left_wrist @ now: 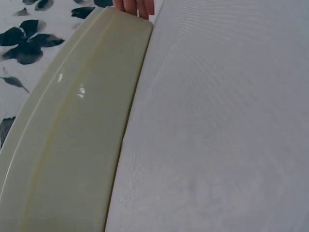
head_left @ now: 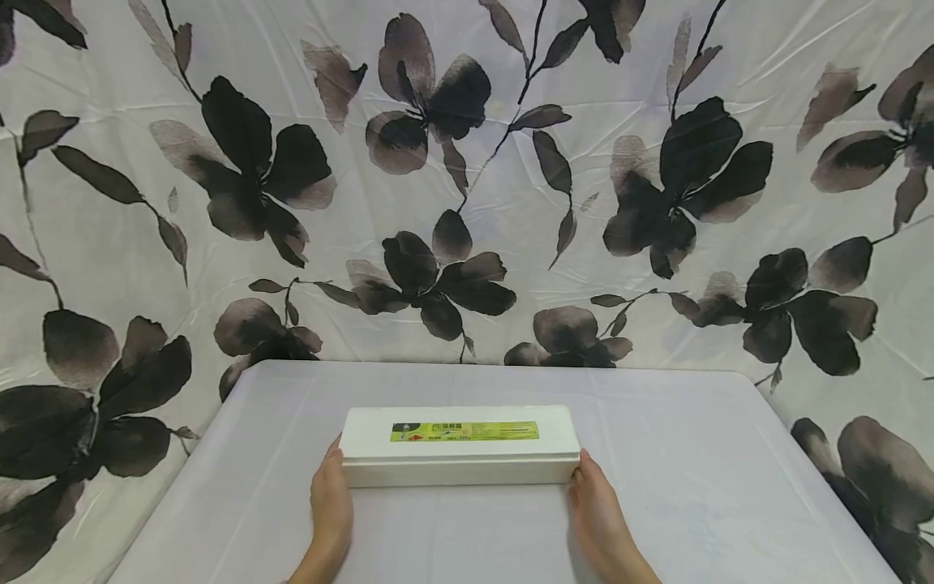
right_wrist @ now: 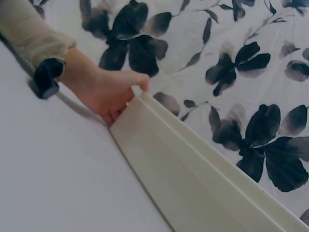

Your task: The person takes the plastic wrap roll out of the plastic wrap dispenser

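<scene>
A long white cling film box [head_left: 460, 473], with a green and yellow label [head_left: 467, 431] on its lid, lies across the middle of the white table, its lid down. My left hand [head_left: 332, 499] grips its left end; in the right wrist view that left hand [right_wrist: 104, 92] has the thumb on the top edge and fingers curled low at the end. At the opposite end, my right hand [head_left: 597, 507] holds the box. Only a few right-hand fingers [left_wrist: 134, 7] show past the far end in the left wrist view. What the box contains is hidden.
A white cloth covers the table [head_left: 700, 478], whose back edge runs just behind the box. Beyond it hangs a pale curtain [head_left: 554, 235] with dark flowers. A dark band [right_wrist: 47, 77] sits at the left wrist, below a light sleeve [right_wrist: 36, 36].
</scene>
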A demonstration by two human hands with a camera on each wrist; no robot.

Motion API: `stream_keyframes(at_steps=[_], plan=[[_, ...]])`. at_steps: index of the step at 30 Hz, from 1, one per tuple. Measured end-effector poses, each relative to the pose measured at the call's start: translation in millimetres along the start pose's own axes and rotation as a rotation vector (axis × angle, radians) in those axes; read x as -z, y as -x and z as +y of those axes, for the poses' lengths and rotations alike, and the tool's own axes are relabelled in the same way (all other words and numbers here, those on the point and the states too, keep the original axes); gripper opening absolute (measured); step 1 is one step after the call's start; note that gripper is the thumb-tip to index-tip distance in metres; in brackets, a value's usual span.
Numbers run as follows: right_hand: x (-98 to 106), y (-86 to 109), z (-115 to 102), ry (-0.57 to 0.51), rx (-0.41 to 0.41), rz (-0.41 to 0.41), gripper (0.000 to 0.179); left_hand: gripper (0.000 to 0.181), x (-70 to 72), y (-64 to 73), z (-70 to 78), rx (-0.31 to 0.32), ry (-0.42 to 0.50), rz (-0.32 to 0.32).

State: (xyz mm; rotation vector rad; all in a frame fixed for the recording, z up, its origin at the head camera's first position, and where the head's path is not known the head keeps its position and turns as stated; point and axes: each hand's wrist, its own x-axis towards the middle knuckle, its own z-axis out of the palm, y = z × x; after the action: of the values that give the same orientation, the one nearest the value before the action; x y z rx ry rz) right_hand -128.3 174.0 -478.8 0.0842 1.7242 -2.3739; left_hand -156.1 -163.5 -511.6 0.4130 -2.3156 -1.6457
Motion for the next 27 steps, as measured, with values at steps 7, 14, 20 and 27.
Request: stream_keyframes(at_steps=[7, 14, 20, 27], plan=[[10, 1.0, -3, 0.017, 0.01, 0.001, 0.079, 0.062, -9.5, 1.6, 3.9, 0.007, 0.038, -0.017], [18, 2.2, -7, 0.031, 0.03, 0.094, 0.08, 0.061, -22.0, 5.1, 8.1, -0.011, 0.033, -0.061], [23, 2.9, -4, 0.024, 0.078, 0.203, 0.072, 0.062, -29.3, 7.3, 9.1, 0.0, 0.014, -0.101], [27, 1.9, 0, 0.017, 0.122, 0.377, 0.064, 0.061, -34.4, 9.4, 12.1, -0.021, -0.019, -0.129]])
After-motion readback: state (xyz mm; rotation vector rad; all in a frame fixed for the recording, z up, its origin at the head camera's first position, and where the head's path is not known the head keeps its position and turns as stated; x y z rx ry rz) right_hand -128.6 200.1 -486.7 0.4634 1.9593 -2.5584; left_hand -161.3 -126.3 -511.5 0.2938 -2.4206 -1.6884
